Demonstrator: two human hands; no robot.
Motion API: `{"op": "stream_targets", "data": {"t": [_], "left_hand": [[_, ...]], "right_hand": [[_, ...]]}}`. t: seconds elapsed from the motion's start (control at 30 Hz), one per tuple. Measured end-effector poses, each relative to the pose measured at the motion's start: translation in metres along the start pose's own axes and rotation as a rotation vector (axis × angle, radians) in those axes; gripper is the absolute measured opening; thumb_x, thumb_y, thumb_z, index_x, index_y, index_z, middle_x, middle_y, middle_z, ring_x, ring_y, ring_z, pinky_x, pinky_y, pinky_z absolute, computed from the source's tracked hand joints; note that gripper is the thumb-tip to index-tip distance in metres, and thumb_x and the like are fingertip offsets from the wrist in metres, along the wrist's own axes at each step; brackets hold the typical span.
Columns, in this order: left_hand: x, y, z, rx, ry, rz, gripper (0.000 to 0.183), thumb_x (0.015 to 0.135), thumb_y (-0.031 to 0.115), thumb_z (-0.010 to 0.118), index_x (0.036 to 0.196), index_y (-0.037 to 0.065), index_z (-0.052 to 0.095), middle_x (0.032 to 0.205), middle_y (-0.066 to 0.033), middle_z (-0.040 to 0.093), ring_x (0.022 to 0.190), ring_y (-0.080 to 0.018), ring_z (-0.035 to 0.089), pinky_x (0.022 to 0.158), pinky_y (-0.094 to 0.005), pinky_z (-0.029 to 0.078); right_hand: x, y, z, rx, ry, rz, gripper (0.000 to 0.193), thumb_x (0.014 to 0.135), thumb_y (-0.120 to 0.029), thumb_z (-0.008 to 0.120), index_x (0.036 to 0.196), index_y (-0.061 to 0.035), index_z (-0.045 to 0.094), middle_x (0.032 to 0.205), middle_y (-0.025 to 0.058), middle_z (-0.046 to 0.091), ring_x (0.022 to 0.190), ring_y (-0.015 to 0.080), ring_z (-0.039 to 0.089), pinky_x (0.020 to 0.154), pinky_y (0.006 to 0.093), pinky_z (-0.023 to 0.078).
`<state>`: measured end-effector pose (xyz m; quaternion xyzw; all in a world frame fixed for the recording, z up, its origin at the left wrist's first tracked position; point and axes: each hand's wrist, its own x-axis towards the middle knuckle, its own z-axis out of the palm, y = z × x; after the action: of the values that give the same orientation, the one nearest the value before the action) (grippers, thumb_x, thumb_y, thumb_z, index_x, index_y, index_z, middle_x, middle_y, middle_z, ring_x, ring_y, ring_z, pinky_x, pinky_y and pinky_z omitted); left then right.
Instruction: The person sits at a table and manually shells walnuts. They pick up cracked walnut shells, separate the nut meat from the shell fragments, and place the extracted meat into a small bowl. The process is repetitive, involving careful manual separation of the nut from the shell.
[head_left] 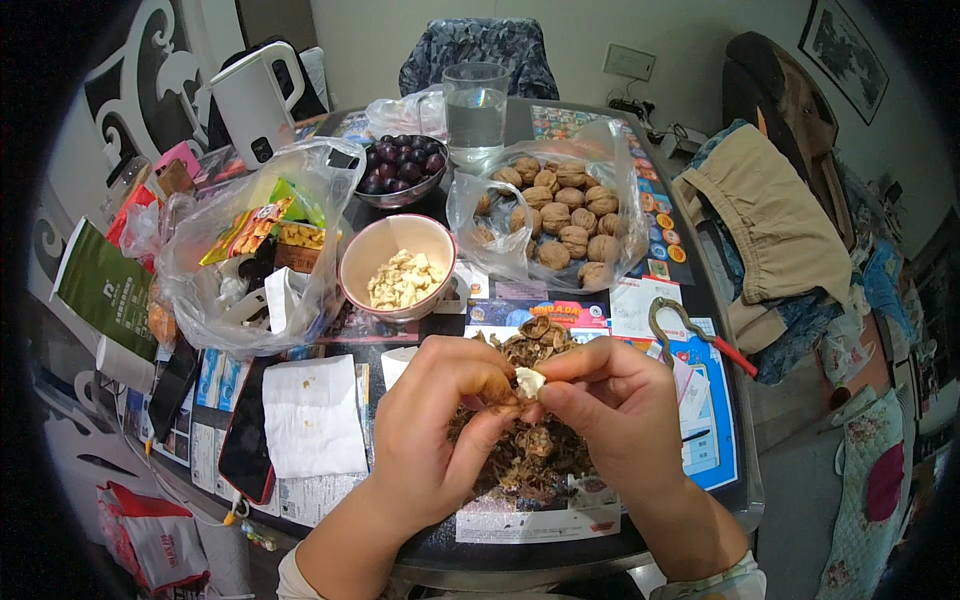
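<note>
Cream-white, a kernel (529,382) is pinched in the fingertips of the left hand (432,410) and right hand (625,405), above brown scraps (540,455). Peeling looks like the step in hand; the next move, I'd say, calls for gentle pressure. Beyond the left hand stands a bowl (404,233) of pale pieces (405,279).

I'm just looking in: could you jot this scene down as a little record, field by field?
Left hand: fingers pinching a small, irregular, cream-white piece, seemingly nut kernel
Right hand: fingers pinching the same piece
Beneath hands: heap of crumpled brown shell fragments
Beyond, left: round white bowl with red rim, holding pale nut pieces
Beyond, right: clear plastic bag of round brown walnuts
Right side: curved metal tool with red handle, touched by neither hand
Far side: clear glass of water; shiny metal bowl of dark purple grape-like fruit
</note>
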<state>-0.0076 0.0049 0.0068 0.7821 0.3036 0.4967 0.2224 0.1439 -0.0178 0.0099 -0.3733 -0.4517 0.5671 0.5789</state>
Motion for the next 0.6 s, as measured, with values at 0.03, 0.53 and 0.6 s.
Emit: {"op": "stream_targets", "data": {"t": [0.03,0.53,0.6], "left_hand": [[-0.0005,-0.0004,-0.0001,-0.007,0.006,0.004,0.014,0.068,-0.004,0.057,0.08,0.0,0.05,0.085,-0.0121,0.052,0.068,-0.0201,0.053,0.059,-0.0259,0.045],[-0.0023,-0.0004,-0.0002,-0.103,0.051,0.042,0.018,0.067,-0.004,0.059,0.082,0.001,0.05,0.084,-0.0118,0.054,0.067,-0.019,0.052,0.058,-0.025,0.043],[-0.003,0.0012,0.0021,-0.156,0.096,0.012,0.019,0.067,-0.004,0.06,0.083,0.001,0.051,0.083,-0.0112,0.054,0.066,-0.0181,0.051,0.058,-0.0246,0.043]], "right_hand": [[0.0002,0.0007,-0.0005,0.004,-0.006,-0.003,0.014,0.077,0.0,0.057,0.089,0.0066,0.053,0.083,0.0138,0.059,0.071,0.0166,0.059,0.067,0.0263,0.049],[0.0048,0.0017,-0.0059,0.222,-0.085,0.103,0.024,0.082,-0.007,0.054,0.103,0.0043,0.051,0.084,0.0088,0.058,0.075,0.0132,0.057,0.069,0.0231,0.047],[0.0049,0.0014,-0.0063,0.27,-0.07,0.102,0.025,0.079,-0.007,0.057,0.099,0.0063,0.05,0.085,0.0134,0.058,0.075,0.0189,0.06,0.07,0.0278,0.05]]}}
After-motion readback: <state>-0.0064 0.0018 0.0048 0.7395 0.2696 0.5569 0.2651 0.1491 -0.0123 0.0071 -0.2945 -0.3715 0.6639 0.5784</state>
